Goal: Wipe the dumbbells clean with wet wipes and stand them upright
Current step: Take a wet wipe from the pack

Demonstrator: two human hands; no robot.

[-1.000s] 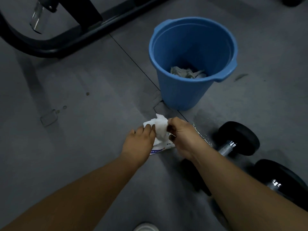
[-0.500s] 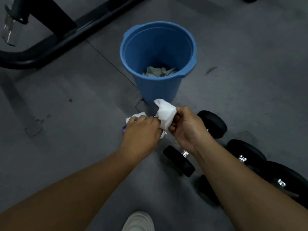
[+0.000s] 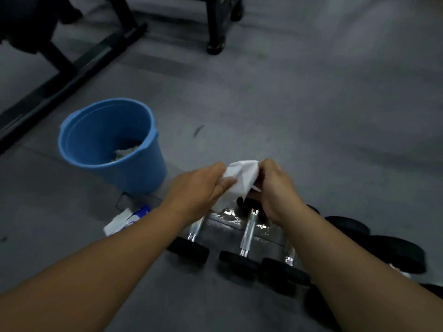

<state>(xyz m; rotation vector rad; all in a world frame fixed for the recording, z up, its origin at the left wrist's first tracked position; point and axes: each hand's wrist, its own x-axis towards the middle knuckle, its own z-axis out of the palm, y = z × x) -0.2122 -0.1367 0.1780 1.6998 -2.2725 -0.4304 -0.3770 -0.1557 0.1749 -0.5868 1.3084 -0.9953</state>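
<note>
Above floor (image 3: pixel 311 116), hands (image 3: pixel 199 188) (image 3: pixel 275 190) seemingly around wipe (image 3: pixel 242 178)

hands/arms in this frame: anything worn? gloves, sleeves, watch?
Left hand and right hand are both bare, no gloves. No sleeve shows on either side up to the frame edge. No watch, band or marking at either wrist. Rings: none visible, fingers partly hidden.

The grey floor (image 3: pixel 311 116) lies open ahead and to the right, with only a black post (image 3: pixel 217 25) far off. To the left the blue bucket (image 3: pixel 143 173) stands near, the pack of wipes (image 3: pixel 119 221) just in front of it and a black frame bar (image 3: pixel 79 61) behind. Below the left hand (image 3: pixel 199 188) and right hand (image 3: pixel 275 188), which pinch a white wipe (image 3: pixel 242 178), dumbbells (image 3: pixel 248 232) lie in a close row with narrow gaps between handles
</note>
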